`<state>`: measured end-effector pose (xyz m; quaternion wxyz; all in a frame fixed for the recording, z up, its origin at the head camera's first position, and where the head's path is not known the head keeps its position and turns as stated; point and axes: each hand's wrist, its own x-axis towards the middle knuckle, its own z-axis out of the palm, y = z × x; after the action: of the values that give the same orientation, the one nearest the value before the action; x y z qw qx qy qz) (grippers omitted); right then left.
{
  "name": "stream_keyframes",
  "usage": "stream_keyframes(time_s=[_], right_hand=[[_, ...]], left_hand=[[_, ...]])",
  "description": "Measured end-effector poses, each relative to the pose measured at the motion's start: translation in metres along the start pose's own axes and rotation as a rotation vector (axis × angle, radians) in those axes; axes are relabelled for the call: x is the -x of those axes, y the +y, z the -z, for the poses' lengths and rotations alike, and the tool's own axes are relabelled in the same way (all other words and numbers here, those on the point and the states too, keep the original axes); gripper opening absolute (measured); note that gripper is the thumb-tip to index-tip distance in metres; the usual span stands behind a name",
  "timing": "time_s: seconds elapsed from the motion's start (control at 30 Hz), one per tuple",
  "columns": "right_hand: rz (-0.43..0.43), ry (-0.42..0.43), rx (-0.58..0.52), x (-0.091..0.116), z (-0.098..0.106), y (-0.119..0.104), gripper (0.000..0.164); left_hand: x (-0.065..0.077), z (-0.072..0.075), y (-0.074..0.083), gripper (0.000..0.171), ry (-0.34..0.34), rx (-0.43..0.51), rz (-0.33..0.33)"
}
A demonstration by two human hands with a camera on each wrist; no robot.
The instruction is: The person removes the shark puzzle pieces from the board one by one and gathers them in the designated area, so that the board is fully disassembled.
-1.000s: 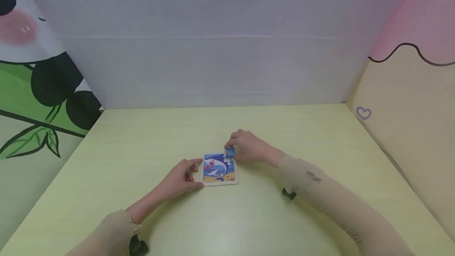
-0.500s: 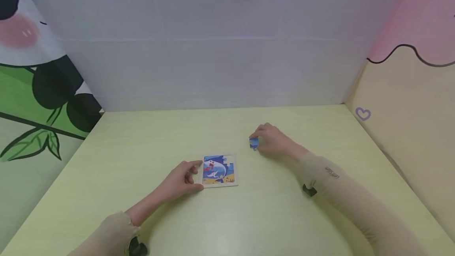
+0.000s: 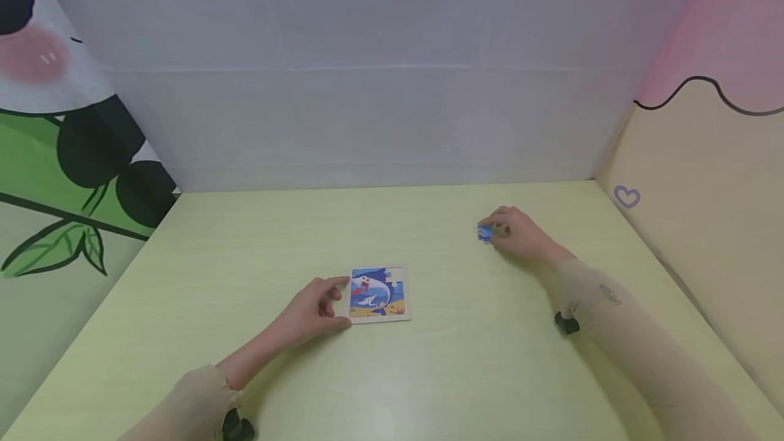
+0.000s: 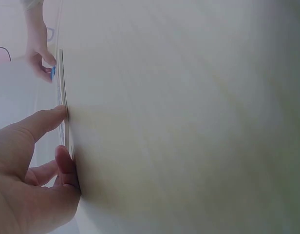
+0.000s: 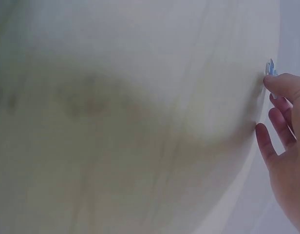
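A square jigsaw puzzle board (image 3: 378,295) with a pale frame and a blue whale picture lies at mid-table; its upper right corner shows a bare gap. My left hand (image 3: 315,308) rests against the board's left side, index finger at the upper part and thumb at the lower corner. In the left wrist view, one fingertip (image 4: 61,112) meets the thin edge of the board. Farther back and to the right, my right hand (image 3: 523,233) pinches a blue puzzle piece (image 3: 484,233) close over the table. The right wrist view shows that piece (image 5: 270,67) at the fingertips.
The pale yellow table (image 3: 429,373) spreads around the board. A plain whitish wall (image 3: 380,121) rises behind it. Printed panels stand at the left (image 3: 92,155) and right (image 3: 704,189) sides. Both sleeves have a black item near the wrist.
My right hand has carried the blue puzzle piece from the board's upper right corner away to the right and back. My left hand and the board have stayed in place.
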<state>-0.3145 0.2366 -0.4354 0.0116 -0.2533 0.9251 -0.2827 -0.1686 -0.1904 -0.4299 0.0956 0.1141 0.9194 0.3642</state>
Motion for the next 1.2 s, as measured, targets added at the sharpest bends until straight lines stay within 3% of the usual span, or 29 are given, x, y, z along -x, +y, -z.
stream_keyframes(time_s=[0.23,0.6,0.97,1.2], right_hand=[[-0.016,0.003,-0.009,0.008,0.013,0.018,0.034],[-0.122,-0.105,-0.153,0.023,0.027,0.04,0.036],[-0.171,-0.122,-0.235,0.027,0.029,0.038,0.036],[-0.178,-0.122,-0.229,0.029,0.028,0.035,0.036]], left_hand=[[0.0,0.0,-0.001,0.074,-0.001,0.002,0.0],[-0.001,0.0,-0.001,0.073,-0.007,-0.007,0.006],[-0.002,0.0,-0.004,0.074,-0.009,-0.006,-0.003],[-0.001,0.0,-0.004,0.074,-0.012,-0.013,0.001]])
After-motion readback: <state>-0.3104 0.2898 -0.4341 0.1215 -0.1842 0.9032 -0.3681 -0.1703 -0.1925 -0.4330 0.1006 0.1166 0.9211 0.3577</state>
